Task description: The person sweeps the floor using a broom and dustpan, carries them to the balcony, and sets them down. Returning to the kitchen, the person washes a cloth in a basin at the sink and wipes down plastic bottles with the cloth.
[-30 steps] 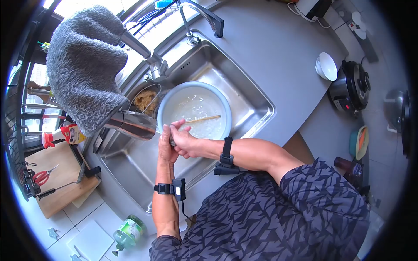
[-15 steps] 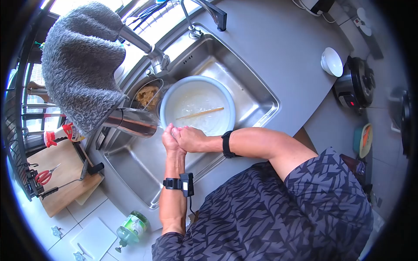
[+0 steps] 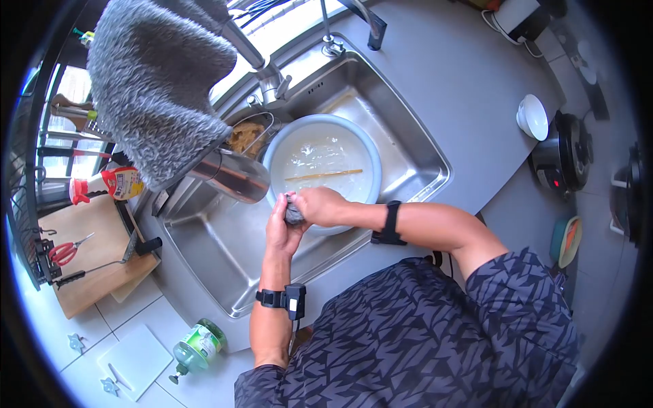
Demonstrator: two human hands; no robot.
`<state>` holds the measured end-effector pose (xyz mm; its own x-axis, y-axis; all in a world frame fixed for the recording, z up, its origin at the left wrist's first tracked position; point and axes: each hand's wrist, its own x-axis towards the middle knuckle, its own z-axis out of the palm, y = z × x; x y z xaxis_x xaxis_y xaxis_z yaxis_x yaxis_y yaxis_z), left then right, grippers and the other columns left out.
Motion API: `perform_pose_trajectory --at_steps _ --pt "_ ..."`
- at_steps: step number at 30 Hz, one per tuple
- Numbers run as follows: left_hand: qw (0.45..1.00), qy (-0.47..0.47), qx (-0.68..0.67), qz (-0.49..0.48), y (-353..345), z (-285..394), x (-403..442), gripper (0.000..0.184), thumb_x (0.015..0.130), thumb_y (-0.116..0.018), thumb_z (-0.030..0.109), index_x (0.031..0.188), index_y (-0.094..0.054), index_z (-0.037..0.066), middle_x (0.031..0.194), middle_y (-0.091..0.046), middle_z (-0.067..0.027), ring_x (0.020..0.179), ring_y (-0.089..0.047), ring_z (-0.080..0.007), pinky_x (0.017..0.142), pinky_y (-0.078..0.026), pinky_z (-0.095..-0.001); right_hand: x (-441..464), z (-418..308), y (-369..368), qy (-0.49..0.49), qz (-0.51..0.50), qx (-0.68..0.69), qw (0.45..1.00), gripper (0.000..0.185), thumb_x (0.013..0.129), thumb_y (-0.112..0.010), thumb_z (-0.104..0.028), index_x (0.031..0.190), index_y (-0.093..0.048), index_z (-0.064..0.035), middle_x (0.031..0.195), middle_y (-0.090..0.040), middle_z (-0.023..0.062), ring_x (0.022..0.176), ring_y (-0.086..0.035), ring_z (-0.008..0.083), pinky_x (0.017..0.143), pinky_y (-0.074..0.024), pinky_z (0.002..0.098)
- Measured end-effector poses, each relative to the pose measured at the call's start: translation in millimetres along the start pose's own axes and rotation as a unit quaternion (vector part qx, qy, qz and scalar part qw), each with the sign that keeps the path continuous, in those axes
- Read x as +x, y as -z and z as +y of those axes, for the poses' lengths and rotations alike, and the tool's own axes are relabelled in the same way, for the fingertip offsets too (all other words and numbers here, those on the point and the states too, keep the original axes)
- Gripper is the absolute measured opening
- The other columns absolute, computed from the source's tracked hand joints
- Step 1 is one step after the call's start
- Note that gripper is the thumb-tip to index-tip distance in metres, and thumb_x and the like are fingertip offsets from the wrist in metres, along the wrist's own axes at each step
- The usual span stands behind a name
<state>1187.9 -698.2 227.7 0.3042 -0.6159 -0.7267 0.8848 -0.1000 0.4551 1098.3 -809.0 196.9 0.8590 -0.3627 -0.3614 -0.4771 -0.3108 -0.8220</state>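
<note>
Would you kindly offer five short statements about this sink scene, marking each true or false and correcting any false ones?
1. The left hand and right hand both touch a small, dark grey, crumpled wad. True.
2. A thin, straight, yellowish stick lies inside the round, pale basin with a blue-grey rim. True.
3. The basin stands outside the rectangular stainless-steel sink. False: it stands inside it.
4. The round white bowl is left of the sink in the picture. False: it is to the right.
5. A fluffy grey cloth is draped over the metal tap. True.
</note>
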Motion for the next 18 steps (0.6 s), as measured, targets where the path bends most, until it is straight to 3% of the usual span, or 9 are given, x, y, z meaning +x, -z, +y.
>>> perform_pose_trajectory --at_steps 3,6,7,11,12,13,16,17,18 --pt "0.989 -0.003 0.108 -0.103 -1 20 -30 0.038 0.091 -0.061 0.014 0.126 -0.051 0.004 0.12 -0.058 -0.0125 0.106 -0.061 -0.0233 0.09 -0.053 -0.0365 -23 -12 46 -0.096 -0.084 0.196 0.972 0.036 0.095 -0.043 -0.028 0.094 -0.063 0.0023 0.072 -0.064 0.0142 0.064 -0.065 0.0272 0.063 -0.0516 0.0397" --pt "0.972 0.0 0.192 -0.133 6 16 -38 0.049 0.084 -0.069 0.006 0.129 -0.05 0.003 0.126 -0.054 -0.0124 0.107 -0.06 -0.0211 0.092 -0.051 -0.036 -62 -18 71 -0.086 -0.106 0.246 0.959 0.029 0.092 -0.051 -0.023 0.099 -0.06 0.0041 0.075 -0.062 0.0088 0.068 -0.062 0.0163 0.065 -0.0505 0.0314" --pt "0.97 0.043 0.214 -0.111 11 11 -38 0.044 0.077 -0.073 0.0 0.117 -0.056 0.004 0.126 -0.052 -0.01 0.106 -0.057 -0.017 0.092 -0.049 -0.033 -71 -10 69 -0.069 -0.106 0.258 0.958 0.028 0.092 -0.053 -0.022 0.101 -0.06 0.0039 0.08 -0.062 0.0081 0.073 -0.061 0.0149 0.067 -0.0502 0.03" --pt "0.904 -0.073 0.356 -0.224 6 -8 -42 0.032 0.074 -0.075 -0.001 0.095 -0.052 0.008 0.117 -0.053 -0.0042 0.102 -0.054 -0.0125 0.086 -0.046 -0.0257 -111 3 73 -0.056 -0.107 0.358 0.926 0.026 0.093 -0.057 -0.017 0.11 -0.059 0.0021 0.099 -0.061 0.0054 0.089 -0.058 0.0107 0.078 -0.0491 0.0263" --pt "0.913 -0.048 0.334 -0.229 3 -10 -45 0.033 0.074 -0.075 0.0 0.096 -0.052 0.008 0.117 -0.053 -0.0045 0.103 -0.053 -0.0128 0.087 -0.046 -0.0263 -122 3 76 -0.065 -0.108 0.396 0.91 0.027 0.093 -0.057 -0.016 0.113 -0.058 0.0015 0.103 -0.06 0.0046 0.093 -0.056 0.0099 0.08 -0.0487 0.0259" --pt "0.921 -0.022 0.311 -0.235 -1 -13 -50 0.034 0.075 -0.075 0.001 0.098 -0.052 0.008 0.117 -0.053 -0.0047 0.103 -0.053 -0.013 0.087 -0.047 -0.0268 -131 12 76 -0.058 -0.12 0.437 0.889 0.022 0.094 -0.056 -0.012 0.114 -0.058 -0.0011 0.119 -0.057 0.0064 0.099 -0.056 0.012 0.087 -0.0475 0.027" --pt "0.939 0.013 0.222 -0.263 -12 -22 -62 0.043 0.077 -0.078 0.009 0.11 -0.051 0.008 0.116 -0.054 -0.0062 0.103 -0.056 -0.0153 0.089 -0.049 -0.0305 -165 11 78 -0.057 -0.083 0.532 0.841 0.017 0.094 -0.055 -0.01 0.109 -0.059 -0.0021 0.132 -0.051 0.0106 0.105 -0.055 0.0135 0.09 -0.0471 0.0284" --pt "0.944 0.02 0.184 -0.275 -15 -27 -65 0.044 0.078 -0.078 0.012 0.112 -0.051 0.008 0.115 -0.055 -0.0066 0.102 -0.057 -0.0161 0.088 -0.051 -0.0313 -176 12 79 -0.069 -0.082 0.541 0.834 0.014 0.092 -0.054 -0.006 0.105 -0.059 -0.0023 0.143 -0.041 0.015 0.114 -0.053 0.018 0.094 -0.046 0.0313" --pt "0.946 0.029 0.147 -0.286 -19 -31 -68 0.045 0.08 -0.078 0.014 0.115 -0.051 0.007 0.114 -0.055 -0.0071 0.101 -0.058 -0.0168 0.087 -0.052 -0.0322 -187 11 79 -0.049 -0.067 0.556 0.827 0.015 0.091 -0.054 -0.004 0.104 -0.059 -0.002 0.144 -0.041 0.0156 0.116 -0.052 0.0192 0.095 -0.0456 0.032"
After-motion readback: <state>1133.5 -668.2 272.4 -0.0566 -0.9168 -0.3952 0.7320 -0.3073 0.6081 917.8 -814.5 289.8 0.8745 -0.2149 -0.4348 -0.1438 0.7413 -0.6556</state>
